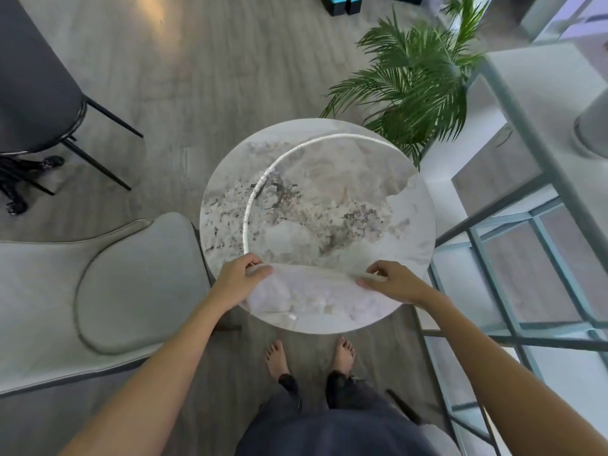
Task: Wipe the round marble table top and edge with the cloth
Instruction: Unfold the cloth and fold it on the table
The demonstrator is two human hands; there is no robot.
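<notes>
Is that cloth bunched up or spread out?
Spread out. The cloth lies flat on the table near edge, left hand and right hand pinching its corners.

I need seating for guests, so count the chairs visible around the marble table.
2. A light grey upholstered chair sits at the table's left, close to the left hand. A dark chair stands farther off at upper left. More may be out of frame.

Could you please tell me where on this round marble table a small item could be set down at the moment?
Most of the marble table top is bare, from the far edge by the palm plant to the centre. Only the near rim is occupied, where the left hand and right hand hold the cloth.
</notes>
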